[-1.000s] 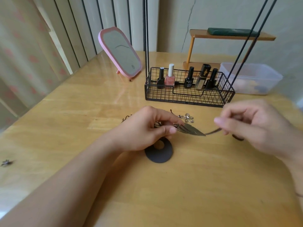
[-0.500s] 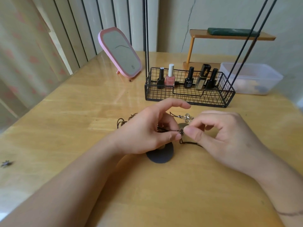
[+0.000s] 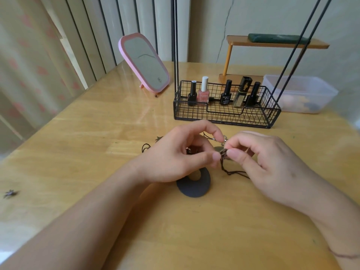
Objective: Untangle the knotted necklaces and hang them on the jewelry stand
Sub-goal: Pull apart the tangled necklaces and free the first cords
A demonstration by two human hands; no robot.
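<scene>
While both pinch it, the knotted necklaces [image 3: 224, 154] sit between left hand [image 3: 179, 154] and right hand [image 3: 265, 162].

A home dressing table: pink mirror [image 3: 144, 62], nail polish bottles [image 3: 203, 90] in a wire basket [image 3: 224, 114].

Five nail-polish bottles stand in one black wire basket [image 3: 226, 114] at twelve o'clock: four black-capped [image 3: 192, 93] and one pink with a white cap [image 3: 204, 92]. One pink mirror [image 3: 145, 62] stands at eleven o'clock, one clear plastic tub [image 3: 300, 93] at two o'clock. Two hands work at centre, the left hand [image 3: 175, 154] and the right hand [image 3: 266, 162].
</scene>
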